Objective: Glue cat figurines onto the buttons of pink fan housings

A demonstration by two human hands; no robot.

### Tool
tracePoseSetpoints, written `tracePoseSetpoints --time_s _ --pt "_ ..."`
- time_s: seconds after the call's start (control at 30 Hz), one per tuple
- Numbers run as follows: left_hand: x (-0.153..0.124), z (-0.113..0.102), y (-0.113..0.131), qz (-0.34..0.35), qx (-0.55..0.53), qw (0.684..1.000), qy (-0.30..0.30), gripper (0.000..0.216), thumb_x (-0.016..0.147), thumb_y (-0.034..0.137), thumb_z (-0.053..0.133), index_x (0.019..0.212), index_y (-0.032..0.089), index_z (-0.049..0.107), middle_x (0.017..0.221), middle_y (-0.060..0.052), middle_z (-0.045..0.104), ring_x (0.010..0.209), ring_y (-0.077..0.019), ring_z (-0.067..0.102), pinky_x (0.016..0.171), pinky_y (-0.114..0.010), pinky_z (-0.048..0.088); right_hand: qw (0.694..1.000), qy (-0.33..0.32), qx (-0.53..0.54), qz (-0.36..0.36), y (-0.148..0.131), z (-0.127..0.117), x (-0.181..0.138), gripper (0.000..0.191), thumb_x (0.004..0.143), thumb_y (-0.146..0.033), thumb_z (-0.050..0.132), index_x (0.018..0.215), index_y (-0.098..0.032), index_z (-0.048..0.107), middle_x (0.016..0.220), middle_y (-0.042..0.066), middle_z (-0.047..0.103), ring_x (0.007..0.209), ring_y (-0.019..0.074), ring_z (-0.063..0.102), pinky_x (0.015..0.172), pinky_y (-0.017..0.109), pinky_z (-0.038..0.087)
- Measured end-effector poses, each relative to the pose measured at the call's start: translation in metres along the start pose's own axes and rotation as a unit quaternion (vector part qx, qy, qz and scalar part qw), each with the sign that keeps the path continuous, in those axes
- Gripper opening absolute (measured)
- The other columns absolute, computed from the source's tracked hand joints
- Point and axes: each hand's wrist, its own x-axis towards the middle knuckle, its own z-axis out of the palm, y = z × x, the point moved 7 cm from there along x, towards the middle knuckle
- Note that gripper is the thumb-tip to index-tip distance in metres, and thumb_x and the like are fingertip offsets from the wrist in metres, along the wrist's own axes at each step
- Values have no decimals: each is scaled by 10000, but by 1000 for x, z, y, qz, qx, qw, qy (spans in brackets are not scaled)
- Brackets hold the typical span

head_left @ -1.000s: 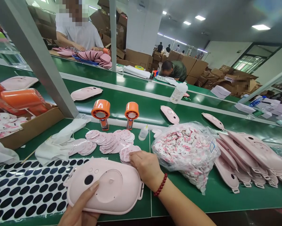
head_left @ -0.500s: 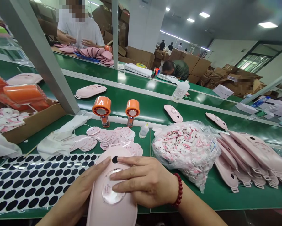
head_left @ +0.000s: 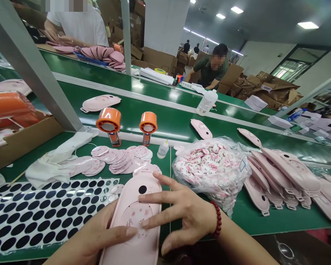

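My left hand [head_left: 100, 229] grips a long pink plastic shell [head_left: 133, 252] by its left edge, thumb resting on the lower part of a round printed sticker [head_left: 145, 210]. The sticker lies in the shell's circular recess. Above it is a black round dot [head_left: 142, 189]. My right hand [head_left: 186, 211], with a red bead bracelet [head_left: 217, 219] on the wrist, spreads its fingers over the shell's right side; fingertips rest on or just over the sticker and shell. Beyond the shell lies a pile of round patterned stickers [head_left: 121, 162]. A sheet of black dots [head_left: 46, 209] is on the left.
A clear bag of small rabbit-face pieces [head_left: 209, 165] stands right of centre, beside stacked pink shells [head_left: 287, 176]. Two orange handheld fans [head_left: 109, 123] and a small dropper bottle [head_left: 163, 149] are behind the stickers. A cardboard box [head_left: 24, 143] sits left. Co-workers [head_left: 78, 25] are across the table.
My right fingers have spread and lifted partly off the sticker. My left thumb has moved down from the shell's top onto the sticker. The view has shifted slightly; one co-worker has raised their head.
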Motion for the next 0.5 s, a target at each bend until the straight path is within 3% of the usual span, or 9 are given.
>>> tracePoseSetpoints --time_s 0.1,0.23,0.4,0.5 --pt "-8 12 2 4 45 999 -24 1091 572 357 900 1517 245 366 1228 -128 726 1077 -384 688 834 -449 590 999 36 4 17 6 -3 0 295 994 -430 613 1126 -213 763 1435 52 609 1439 185 449 1278 438 173" --pt "-11 15 10 5 110 994 -17 1164 603 448 885 1553 251 243 1289 -113 698 1095 -351 680 854 -408 582 996 82 -43 -5 0 -5 5 339 1041 -422 526 1104 -191 766 1345 50 680 1372 169 530 1255 379 288" --pt "-2 4 8 3 122 992 -28 1020 651 414 856 1526 295 345 1295 -105 693 1057 -333 691 806 -381 568 977 109 -182 -35 -14 0 2 307 1024 -390 569 1183 -187 735 1365 0 667 1430 243 462 1194 378 413" --pt "-1 8 4 27 120 987 -100 857 694 355 822 1462 262 454 1264 -100 705 1119 -291 663 919 -369 519 978 77 -187 -55 -26 8 -3 369 1039 -420 528 1183 -141 722 1370 17 661 1377 248 529 1160 371 461"
